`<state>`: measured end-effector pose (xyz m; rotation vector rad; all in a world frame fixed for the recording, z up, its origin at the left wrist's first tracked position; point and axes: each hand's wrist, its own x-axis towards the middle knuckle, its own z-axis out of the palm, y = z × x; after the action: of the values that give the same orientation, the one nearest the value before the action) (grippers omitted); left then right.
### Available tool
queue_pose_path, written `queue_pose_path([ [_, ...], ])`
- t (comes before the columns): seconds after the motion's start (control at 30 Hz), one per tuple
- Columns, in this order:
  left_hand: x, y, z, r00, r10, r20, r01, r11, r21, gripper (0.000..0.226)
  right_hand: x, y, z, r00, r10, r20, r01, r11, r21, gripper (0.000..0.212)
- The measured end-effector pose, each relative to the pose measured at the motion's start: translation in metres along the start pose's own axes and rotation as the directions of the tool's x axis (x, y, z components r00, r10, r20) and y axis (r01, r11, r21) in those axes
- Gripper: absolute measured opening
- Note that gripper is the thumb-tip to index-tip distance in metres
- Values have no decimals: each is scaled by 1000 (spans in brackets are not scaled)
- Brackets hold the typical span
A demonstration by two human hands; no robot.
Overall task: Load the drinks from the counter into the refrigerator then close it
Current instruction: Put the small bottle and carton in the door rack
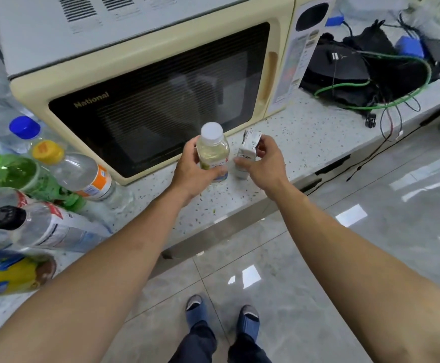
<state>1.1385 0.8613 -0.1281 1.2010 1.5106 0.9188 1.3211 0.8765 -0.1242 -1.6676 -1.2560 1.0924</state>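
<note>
My left hand [191, 170] grips a small clear bottle [212, 150] with a white cap and pale liquid, upright at the counter's front, in front of the microwave door. Beside it, my right hand [262, 163] curls round a small white drink carton [247, 154], thumb on its near side and fingers on its far side. Several more bottles stand at the left of the counter: one with a blue cap [24, 127], one with a yellow cap and orange label [82, 176], a green one [27, 179] and a black-capped one [48, 229]. No refrigerator is in view.
A cream microwave [145, 82] fills the back of the speckled counter [305, 137]. A black bag with green and black cables [370, 72] lies at the right. A yellow packet [7, 277] sits at the left edge. Grey tiled floor and my feet [222, 315] are below.
</note>
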Motion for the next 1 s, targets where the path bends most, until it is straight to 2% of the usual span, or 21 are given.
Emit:
queue_pose_path([
  [0.13,-10,-1,2,996,1,-88,-1,1000,3,68,-9,7,-13,999,-20,-47,21,999,38,41],
  [0.27,-39,-6,2,989,-42,-138,23,991,-134,60,-32,14,-29,998,-40,-45,47,988,150,32],
  [0.37,-74,-6,-2,982,-91,-166,44,962,-269,48,-51,11,-35,999,-34,-16,37,952,305,26],
  [0.43,-101,-11,-4,972,-143,-189,60,920,-386,49,-63,11,-33,999,18,41,-33,910,413,22],
  [0.5,-132,-19,-7,956,-207,-207,64,838,-542,67,-77,12,-26,982,119,146,-176,858,483,22],
  [0.6,-184,-31,-14,919,-314,-238,58,706,-706,91,-103,16,-4,909,255,331,-399,761,511,32],
  [0.7,-239,-44,-26,874,-406,-267,46,616,-787,102,-137,16,26,820,304,485,-537,701,468,43],
  [0.73,-259,-51,-31,845,-452,-285,46,593,-804,99,-150,16,36,788,317,528,-575,686,446,51],
  [0.8,-298,-66,-40,785,-534,-314,36,546,-837,77,-178,15,59,711,345,613,-648,659,381,60],
  [0.9,-354,-85,-56,708,-630,-318,7,457,-889,52,-223,17,91,588,382,713,-728,635,260,58],
  [1.0,-406,-103,-74,621,-698,-357,-64,409,-910,44,-266,16,120,483,394,782,-769,617,164,57],
])
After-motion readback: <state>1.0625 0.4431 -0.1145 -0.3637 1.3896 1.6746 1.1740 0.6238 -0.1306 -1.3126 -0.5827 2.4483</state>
